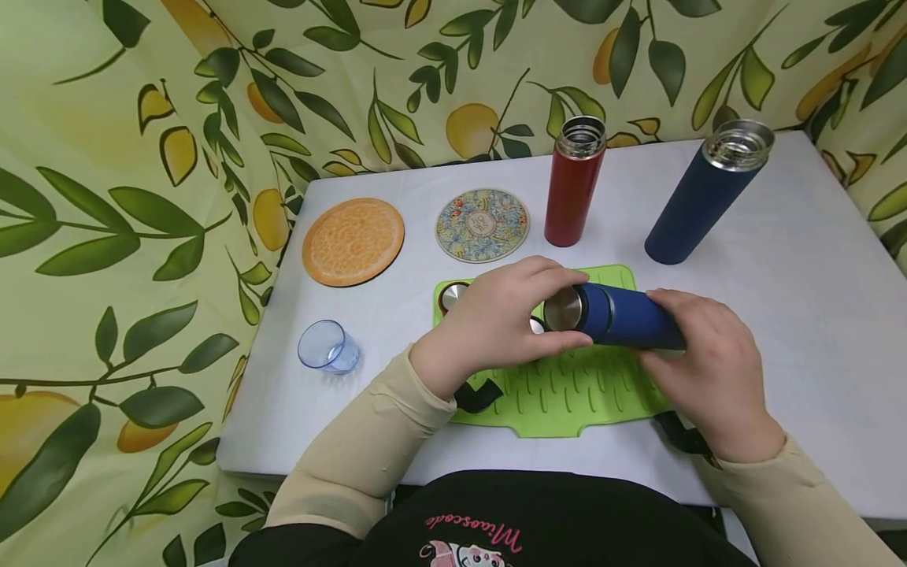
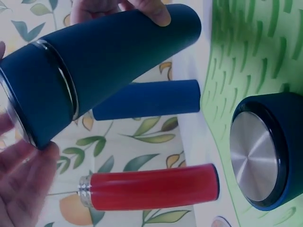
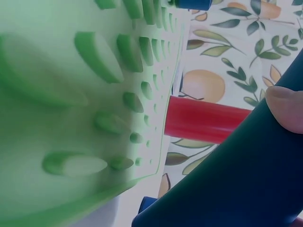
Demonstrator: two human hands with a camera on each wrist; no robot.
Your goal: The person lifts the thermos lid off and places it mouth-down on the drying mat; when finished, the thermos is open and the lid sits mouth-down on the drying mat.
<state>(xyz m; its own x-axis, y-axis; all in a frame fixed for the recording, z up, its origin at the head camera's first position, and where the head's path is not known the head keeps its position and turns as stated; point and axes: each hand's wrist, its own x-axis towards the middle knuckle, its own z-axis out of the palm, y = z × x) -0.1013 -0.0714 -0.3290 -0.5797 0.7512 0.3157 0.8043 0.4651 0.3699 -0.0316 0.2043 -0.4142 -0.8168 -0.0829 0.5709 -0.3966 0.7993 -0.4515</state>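
A capped blue thermos flask (image 1: 638, 315) is held tilted above the green ridged mat (image 1: 546, 394). My right hand (image 1: 716, 362) grips its lower body, thumb on the near side. At the other end, my left hand (image 1: 496, 315) pinches the steel-topped lid (image 1: 564, 309) between thumb and fingers. In the left wrist view a metal ring (image 2: 61, 78) shows between lid and body. On the mat stands a loose blue lid with a brushed steel top (image 2: 255, 156). A second loose lid, red-rimmed (image 1: 452, 297), lies at the mat's far left corner, partly behind my left hand.
An uncapped red flask (image 1: 574, 185) and an uncapped, larger dark blue flask (image 1: 705, 197) stand behind the mat. To the left are an orange round coaster (image 1: 354, 240), a patterned round coaster (image 1: 482, 224) and a clear blue glass (image 1: 329, 346). A leaf-print cloth (image 1: 397, 87) hangs behind the table.
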